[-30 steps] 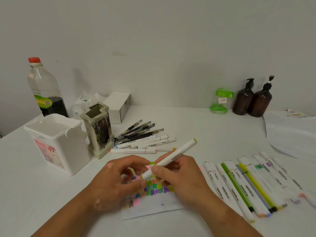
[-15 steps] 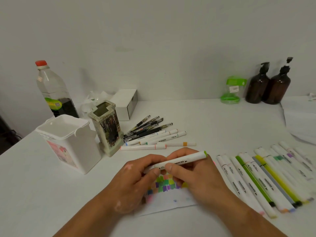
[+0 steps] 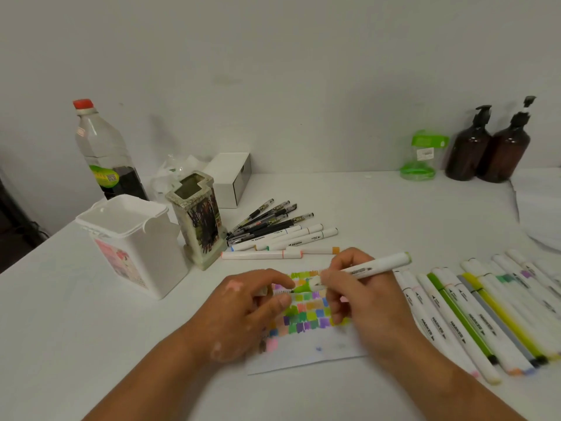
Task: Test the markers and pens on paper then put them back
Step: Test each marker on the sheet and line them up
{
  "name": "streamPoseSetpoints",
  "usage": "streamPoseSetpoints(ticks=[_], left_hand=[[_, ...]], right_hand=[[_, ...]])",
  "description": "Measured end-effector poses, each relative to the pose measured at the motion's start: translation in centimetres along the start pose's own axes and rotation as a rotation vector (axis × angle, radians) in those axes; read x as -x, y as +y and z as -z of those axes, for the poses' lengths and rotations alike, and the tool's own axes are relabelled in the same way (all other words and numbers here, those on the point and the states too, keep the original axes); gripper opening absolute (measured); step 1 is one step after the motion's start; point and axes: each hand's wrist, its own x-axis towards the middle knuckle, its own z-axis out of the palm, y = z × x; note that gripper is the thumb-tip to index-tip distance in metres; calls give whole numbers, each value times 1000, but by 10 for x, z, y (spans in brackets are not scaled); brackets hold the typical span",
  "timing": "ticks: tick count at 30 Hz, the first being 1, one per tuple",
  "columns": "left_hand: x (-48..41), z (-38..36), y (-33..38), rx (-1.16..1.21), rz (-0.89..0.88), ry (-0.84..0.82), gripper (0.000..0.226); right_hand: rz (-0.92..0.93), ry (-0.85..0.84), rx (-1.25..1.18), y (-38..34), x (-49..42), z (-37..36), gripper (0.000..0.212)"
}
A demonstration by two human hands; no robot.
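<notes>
My right hand (image 3: 361,302) grips a white marker (image 3: 367,270) with a light-green end; its uncapped green tip points left over the paper (image 3: 315,350). The paper carries several rows of colour swatches. My left hand (image 3: 243,311) rests on the paper's left edge and pinches the marker's white cap (image 3: 263,291), just left of the tip. A row of white markers (image 3: 473,317) lies to the right. A small group of markers and black pens (image 3: 273,232) lies behind the paper.
A white plastic bin (image 3: 130,238) and a decorated ceramic holder (image 3: 197,220) stand at the left. Behind them are a bottle (image 3: 103,153) and a white box (image 3: 230,177). Two brown pump bottles (image 3: 488,147) and a green container (image 3: 422,156) stand at the back right.
The cap has come off the marker's left end and sits in my left hand. The green tip is now bare over the swatches. The view has shifted slightly left.
</notes>
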Motion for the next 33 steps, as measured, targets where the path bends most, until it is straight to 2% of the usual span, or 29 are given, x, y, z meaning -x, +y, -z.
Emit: streamPoseSetpoints(ticks=[2, 5, 9, 10, 14, 22, 26, 33], left_hand=[[-1, 4, -10, -120, 56, 19, 24], [-2, 7, -17, -163, 114, -35, 27], [-2, 7, -19, -185, 119, -66, 31], [-2, 7, -19, -185, 125, -77, 34], [-2, 7, -17, -204, 146, -126, 49], [-3, 8, -15, -218, 141, -132, 47], [-3, 8, -14, -204, 148, -134, 48], [-4, 7, -14, -194, 154, -147, 55]], right_hand=[[-44, 7, -59, -3, 1, 1, 6], [-92, -103, -52, -5, 8, -5, 20], [-114, -211, 217, -3, 19, -17, 5], [-118, -221, 280, -1, 20, -18, 10], [-157, -208, 412, 0, 23, -21, 20], [-139, -203, 488, 1, 23, -21, 17], [-116, -253, 574, 1, 23, -21, 13], [-105, -253, 585, 1, 22, -20, 17]])
